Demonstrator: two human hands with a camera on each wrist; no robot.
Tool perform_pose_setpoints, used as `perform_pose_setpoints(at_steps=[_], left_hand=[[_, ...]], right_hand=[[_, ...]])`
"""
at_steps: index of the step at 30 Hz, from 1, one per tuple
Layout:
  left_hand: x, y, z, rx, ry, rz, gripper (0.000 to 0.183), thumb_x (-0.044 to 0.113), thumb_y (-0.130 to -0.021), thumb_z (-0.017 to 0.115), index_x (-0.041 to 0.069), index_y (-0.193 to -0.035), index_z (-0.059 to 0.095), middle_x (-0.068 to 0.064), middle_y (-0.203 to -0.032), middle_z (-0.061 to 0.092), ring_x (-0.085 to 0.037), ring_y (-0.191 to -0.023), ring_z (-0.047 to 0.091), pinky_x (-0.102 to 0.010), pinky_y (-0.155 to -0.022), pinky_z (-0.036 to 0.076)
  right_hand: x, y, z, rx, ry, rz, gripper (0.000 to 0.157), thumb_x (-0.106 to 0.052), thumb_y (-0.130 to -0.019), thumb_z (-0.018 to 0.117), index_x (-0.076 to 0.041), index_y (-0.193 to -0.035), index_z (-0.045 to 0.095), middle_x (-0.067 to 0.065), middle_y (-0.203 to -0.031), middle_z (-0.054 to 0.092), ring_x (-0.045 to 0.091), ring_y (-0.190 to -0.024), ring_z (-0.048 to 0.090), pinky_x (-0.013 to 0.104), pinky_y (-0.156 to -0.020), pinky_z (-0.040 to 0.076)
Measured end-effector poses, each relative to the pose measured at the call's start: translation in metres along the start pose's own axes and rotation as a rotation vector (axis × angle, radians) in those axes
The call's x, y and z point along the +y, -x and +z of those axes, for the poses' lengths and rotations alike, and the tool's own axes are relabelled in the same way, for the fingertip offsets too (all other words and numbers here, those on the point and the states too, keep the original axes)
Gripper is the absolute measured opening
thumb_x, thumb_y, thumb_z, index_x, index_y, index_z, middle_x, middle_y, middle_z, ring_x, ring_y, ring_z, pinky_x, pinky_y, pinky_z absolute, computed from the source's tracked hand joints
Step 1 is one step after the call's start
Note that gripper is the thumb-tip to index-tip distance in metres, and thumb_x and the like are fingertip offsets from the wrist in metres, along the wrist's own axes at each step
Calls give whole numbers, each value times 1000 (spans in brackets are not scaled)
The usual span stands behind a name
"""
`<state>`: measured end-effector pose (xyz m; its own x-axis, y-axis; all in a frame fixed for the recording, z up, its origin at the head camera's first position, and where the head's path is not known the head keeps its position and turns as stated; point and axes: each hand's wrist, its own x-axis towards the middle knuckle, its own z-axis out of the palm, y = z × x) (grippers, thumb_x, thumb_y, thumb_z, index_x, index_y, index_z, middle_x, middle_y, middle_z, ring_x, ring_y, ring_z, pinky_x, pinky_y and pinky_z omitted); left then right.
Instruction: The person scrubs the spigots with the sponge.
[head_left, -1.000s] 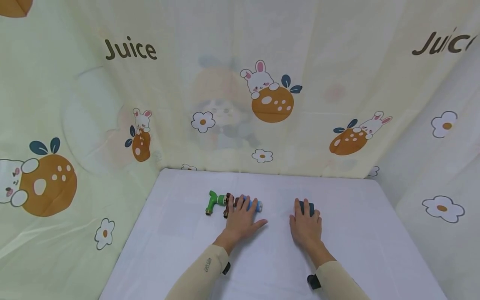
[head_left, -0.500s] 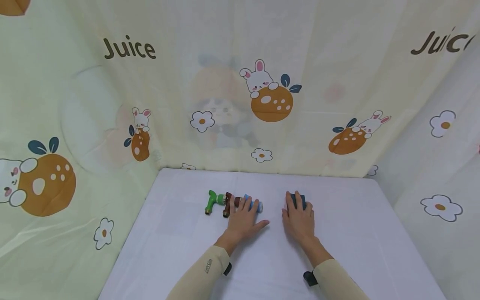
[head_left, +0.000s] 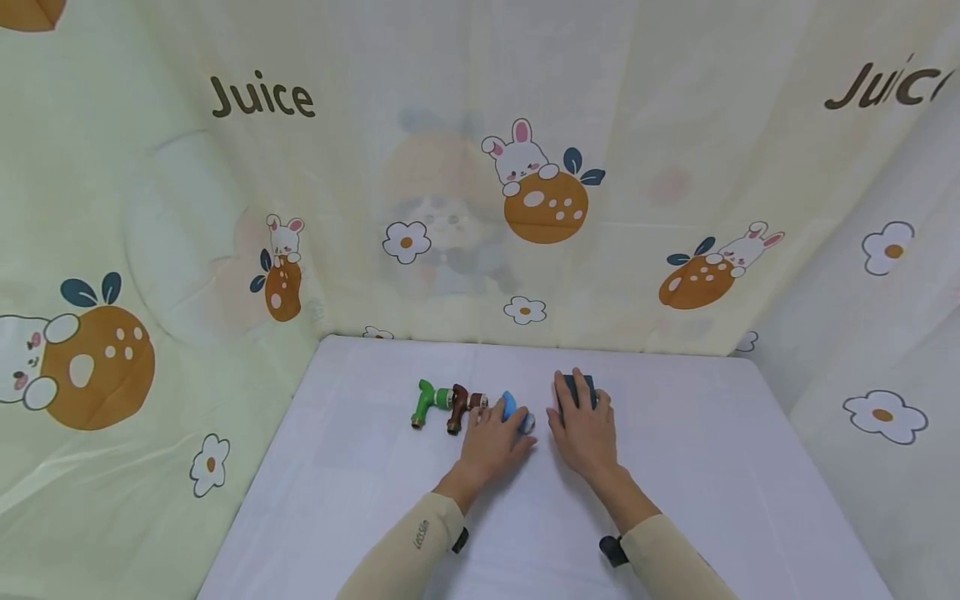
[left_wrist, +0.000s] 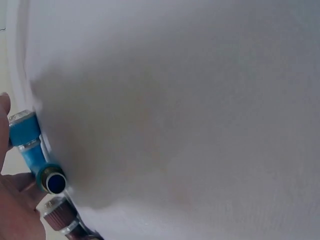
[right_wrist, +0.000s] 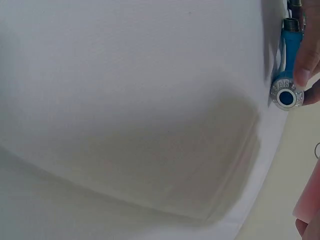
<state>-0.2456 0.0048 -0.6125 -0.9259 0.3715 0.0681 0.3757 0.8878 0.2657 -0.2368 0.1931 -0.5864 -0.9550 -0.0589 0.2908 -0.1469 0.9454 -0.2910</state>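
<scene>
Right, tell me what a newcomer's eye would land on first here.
Probably the rabbit-and-orange print near the middle of the curtain behind the table. Then a bright green tap at the row's left end, a brown tap beside it and a blue tap held by the left hand.

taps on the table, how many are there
3. From left to right in the head view: a green tap, a brown tap beside it, and a blue tap partly covered by the left hand. That or the right hand might hide another.
</scene>
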Motion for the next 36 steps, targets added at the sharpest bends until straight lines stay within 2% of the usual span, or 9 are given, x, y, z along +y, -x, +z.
perform_pose_setpoints(at_steps=[8, 14, 20, 27, 32, 36], left_hand=[[8, 2, -2, 6, -14, -5, 52, 52, -100, 64, 28, -145, 56, -13, -146, 58, -34, -130, 60, -53, -106, 51], [12, 0, 1, 29, -6, -24, 48, 48, -100, 67, 23, -139, 55, -11, -139, 61, -33, -121, 64, -51, -99, 55], [10, -3, -2, 60, 110, -69, 49, 37, -101, 64, 17, -144, 52, -16, -140, 59, -36, -124, 62, -52, -99, 55], [-2, -5, -13, 73, 346, -95, 75, 31, -97, 70, 14, -159, 32, -20, -147, 51, -35, -131, 56, -51, -104, 53], [-11, -7, -18, 65, 633, -136, 91, 29, -95, 70, 9, -166, 16, -20, -153, 46, -31, -138, 50, -49, -116, 45], [-16, -7, -25, 79, 866, -204, 99, 32, -93, 74, 8, -167, 13, -17, -147, 49, -29, -134, 51, -49, -114, 45]], right_hand=[[-8, 1, 0, -11, -8, -17, 65, -42, -107, 52, -22, -165, 30, 17, -171, 21, 54, -132, 37, 67, -105, 40], [-9, 0, -2, 20, -24, -43, 64, -41, -106, 52, -23, -164, 32, 17, -171, 24, 53, -130, 38, 66, -103, 41], [-15, 0, -5, 58, -49, -94, 63, -38, -106, 53, -22, -164, 34, 16, -170, 27, 53, -128, 40, 65, -104, 40], [-24, 0, -8, 142, -76, -146, 64, -34, -101, 59, -20, -161, 40, 19, -167, 33, 51, -125, 43, 63, -100, 43], [-27, -1, -6, 176, -166, -179, 65, -29, -99, 61, -18, -160, 42, 20, -166, 34, 48, -127, 44, 62, -104, 40], [-27, 0, -5, 172, -245, -224, 65, -27, -98, 61, -18, -160, 42, 20, -166, 33, 46, -129, 42, 62, -103, 40]])
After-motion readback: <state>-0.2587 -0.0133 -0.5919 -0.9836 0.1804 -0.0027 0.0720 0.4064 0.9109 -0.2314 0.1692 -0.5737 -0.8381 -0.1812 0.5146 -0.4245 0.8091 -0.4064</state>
